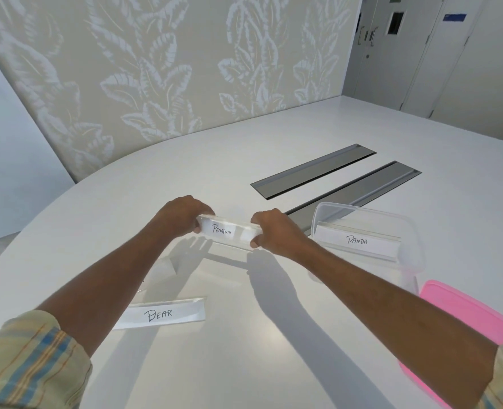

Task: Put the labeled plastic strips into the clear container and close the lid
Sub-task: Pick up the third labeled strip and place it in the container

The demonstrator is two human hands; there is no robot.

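The pink lid (462, 317) runs off the right edge, and the right forearm covers part of it, so its full outline cannot be seen. A further clear strip (163, 268) near the left forearm is almost invisible against the white worktop (273, 335); only faint edges and a pale patch show, and any label on it cannot be read. Both hands hold the strip marked PENGUIN (229, 230) above the worktop: the left hand (182, 214) is clamped over its left end, the right hand (276, 230) over its right end, hiding both tips. The strip is glossy transparent plastic with a white paper label. Just to the right stands the clear container (415, 261), thin-walled with rounded corners, holding the PANDA strip (358, 240) leaning inside. The BEAR strip (161, 314) lies flat on the worktop, nearer the person, its left end hidden behind the left forearm.
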